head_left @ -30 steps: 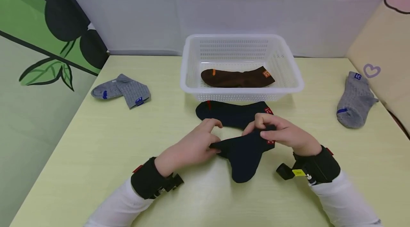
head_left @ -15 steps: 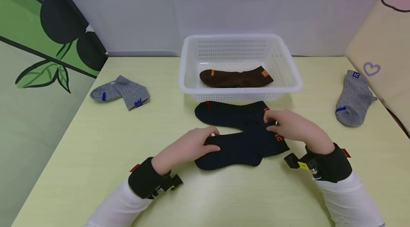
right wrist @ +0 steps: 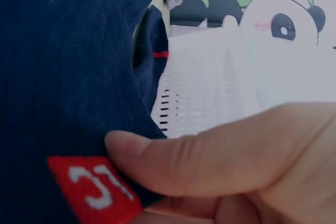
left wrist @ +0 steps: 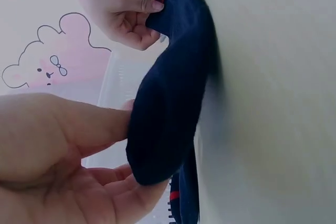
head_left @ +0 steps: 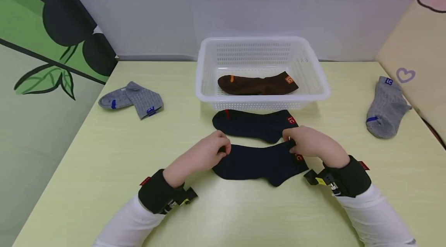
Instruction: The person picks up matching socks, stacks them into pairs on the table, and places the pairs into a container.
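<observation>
Fingers (left wrist: 131, 203) of left hand (head_left: 200, 155) and right hand (head_left: 315, 144) tight on nearer sock (head_left: 258, 162); panda (right wrist: 286, 27) only in right-wrist view

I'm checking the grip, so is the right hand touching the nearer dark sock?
Touching. The right wrist view shows the right hand pinching the nearer dark sock, its thumb pressed on it beside the red label.

From my head view I look forward and down across the table (head_left: 104, 185), taking in the left hand (head_left: 202, 152) and right hand (head_left: 315, 144) from above. My left wrist view sits very close, its picture tipped sideways, facing along the navy sock (left wrist: 170, 108) toward the right hand. My right wrist view, equally near, faces past that sock to the white basket (right wrist: 202, 80). All three share the sock.
</observation>
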Demonstrator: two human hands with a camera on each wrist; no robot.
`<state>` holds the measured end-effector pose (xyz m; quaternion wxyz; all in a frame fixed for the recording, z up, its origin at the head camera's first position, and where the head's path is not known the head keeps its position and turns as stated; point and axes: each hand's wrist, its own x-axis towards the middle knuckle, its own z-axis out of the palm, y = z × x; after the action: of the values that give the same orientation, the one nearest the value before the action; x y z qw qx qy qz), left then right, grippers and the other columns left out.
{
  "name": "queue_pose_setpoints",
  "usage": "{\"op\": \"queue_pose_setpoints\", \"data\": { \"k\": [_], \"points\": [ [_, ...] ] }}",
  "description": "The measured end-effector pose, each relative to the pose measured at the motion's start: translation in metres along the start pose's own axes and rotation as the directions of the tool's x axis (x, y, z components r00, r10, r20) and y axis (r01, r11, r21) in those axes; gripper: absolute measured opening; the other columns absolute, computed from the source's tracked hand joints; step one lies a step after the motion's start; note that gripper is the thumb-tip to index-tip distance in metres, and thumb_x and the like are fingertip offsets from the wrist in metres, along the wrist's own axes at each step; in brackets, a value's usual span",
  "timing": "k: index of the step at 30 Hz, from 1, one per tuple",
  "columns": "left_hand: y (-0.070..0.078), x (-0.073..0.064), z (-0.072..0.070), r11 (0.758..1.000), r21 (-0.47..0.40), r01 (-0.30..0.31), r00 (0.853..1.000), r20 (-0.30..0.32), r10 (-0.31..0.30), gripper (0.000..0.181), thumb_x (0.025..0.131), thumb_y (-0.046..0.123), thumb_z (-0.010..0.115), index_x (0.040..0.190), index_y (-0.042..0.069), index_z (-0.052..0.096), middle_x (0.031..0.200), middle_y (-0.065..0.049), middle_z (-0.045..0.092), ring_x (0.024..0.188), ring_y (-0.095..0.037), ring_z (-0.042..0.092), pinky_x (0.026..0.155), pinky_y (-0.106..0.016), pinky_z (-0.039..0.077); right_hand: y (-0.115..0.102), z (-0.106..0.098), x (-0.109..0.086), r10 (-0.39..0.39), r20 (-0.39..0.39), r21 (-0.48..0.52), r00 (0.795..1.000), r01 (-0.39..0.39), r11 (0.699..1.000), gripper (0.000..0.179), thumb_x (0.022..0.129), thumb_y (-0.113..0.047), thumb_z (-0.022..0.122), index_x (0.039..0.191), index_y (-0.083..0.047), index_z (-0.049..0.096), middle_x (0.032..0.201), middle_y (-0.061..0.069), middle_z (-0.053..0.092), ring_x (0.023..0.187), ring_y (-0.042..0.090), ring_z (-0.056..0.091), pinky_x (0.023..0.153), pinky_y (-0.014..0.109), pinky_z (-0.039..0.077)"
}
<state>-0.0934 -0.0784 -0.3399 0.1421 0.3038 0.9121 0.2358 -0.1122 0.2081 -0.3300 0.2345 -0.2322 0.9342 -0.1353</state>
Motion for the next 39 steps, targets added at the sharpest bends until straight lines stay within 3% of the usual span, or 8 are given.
{"op": "queue_pose_setpoints", "data": {
  "k": [5,9,11,14,19,27,33,39],
  "points": [
    [0.001,0.0,0.002,0.997,0.072,0.024,0.999,0.025,-0.026,0.001,0.088,0.004,0.064,0.089,0.003,0.063,0.103,-0.013,0.053,0.087,-0.023,0.057,0.078,-0.032,0.049,-0.003,0.005,0.005,0.079,0.029,0.0,0.996,-0.079,0.997,0.021,0.081,-0.002,0.07,0.099,-0.006,0.06,0.084,0.006,0.061,0.072,0.019,0.052,0.065,0.03,0.043],
    [0.003,-0.002,0.002,0.992,0.112,0.049,0.998,0.027,-0.052,0.021,0.087,0.015,0.068,0.103,0.002,0.063,0.12,-0.021,0.05,0.106,-0.034,0.052,0.088,-0.042,0.046,-0.009,0.003,-0.002,0.11,-0.034,-0.054,0.993,-0.112,0.992,0.028,0.08,-0.01,0.074,0.103,-0.006,0.059,0.092,0.009,0.063,0.077,0.021,0.057,0.068,0.035,0.048],
    [0.006,-0.005,0.0,0.989,0.141,0.04,0.999,0.014,-0.043,0.025,0.086,0.018,0.07,0.106,0.003,0.063,0.122,-0.022,0.049,0.108,-0.036,0.05,0.087,-0.044,0.045,-0.015,0.0,-0.009,0.107,-0.081,-0.079,0.991,-0.113,0.99,0.033,0.079,-0.014,0.076,0.106,-0.006,0.059,0.095,0.01,0.062,0.078,0.021,0.058,0.069,0.036,0.048],
    [0.013,-0.011,-0.001,0.973,0.228,-0.014,1.0,0.003,0.014,0.022,0.085,0.02,0.071,0.1,0.006,0.064,0.107,-0.016,0.054,0.091,-0.028,0.053,0.078,-0.036,0.047,-0.026,-0.001,-0.018,0.064,-0.122,-0.111,0.991,-0.077,0.991,0.036,0.078,-0.019,0.077,0.108,-0.007,0.059,0.093,0.008,0.061,0.074,0.018,0.057,0.066,0.034,0.048],
    [0.03,-0.022,0.003,0.931,0.347,-0.114,0.992,0.095,0.086,0.019,0.084,0.027,0.071,0.09,0.009,0.065,0.083,-0.005,0.05,0.072,-0.018,0.046,0.064,-0.028,0.043,-0.039,0.005,-0.022,-0.048,-0.05,-0.16,0.998,0.039,0.986,0.028,0.077,-0.02,0.077,0.099,-0.011,0.063,0.081,0.0,0.06,0.069,0.013,0.053,0.064,0.031,0.046],
    [0.04,-0.03,0.005,0.941,0.33,-0.073,0.971,0.238,-0.009,0.035,0.088,0.031,0.066,0.118,0.013,0.064,0.097,-0.008,0.053,0.081,-0.02,0.047,0.073,-0.031,0.046,-0.043,0.021,-0.013,-0.126,0.001,-0.154,0.992,0.125,0.98,0.016,0.076,-0.014,0.078,0.083,-0.015,0.063,0.078,-0.004,0.059,0.069,0.011,0.051,0.064,0.028,0.045],
    [0.037,-0.027,0.009,0.938,0.343,-0.054,0.971,0.235,-0.03,0.033,0.089,0.034,0.065,0.117,0.017,0.066,0.099,-0.009,0.05,0.087,-0.022,0.041,0.067,-0.034,0.044,-0.042,0.026,-0.009,-0.112,-0.003,-0.153,0.994,0.11,0.982,0.032,0.069,-0.014,0.083,0.077,-0.016,0.053,0.073,-0.004,0.05,0.066,0.011,0.046,0.061,0.028,0.04],
    [0.035,-0.027,0.01,0.945,0.326,-0.009,0.968,0.241,-0.074,0.032,0.089,0.034,0.065,0.118,0.02,0.061,0.123,-0.022,0.045,0.124,-0.037,0.035,0.086,-0.049,0.044,-0.041,0.027,-0.006,-0.099,0.011,-0.15,0.995,0.099,0.984,0.035,0.067,-0.015,0.085,0.079,-0.017,0.052,0.074,-0.004,0.049,0.067,0.012,0.047,0.061,0.028,0.041]
  ]
}}
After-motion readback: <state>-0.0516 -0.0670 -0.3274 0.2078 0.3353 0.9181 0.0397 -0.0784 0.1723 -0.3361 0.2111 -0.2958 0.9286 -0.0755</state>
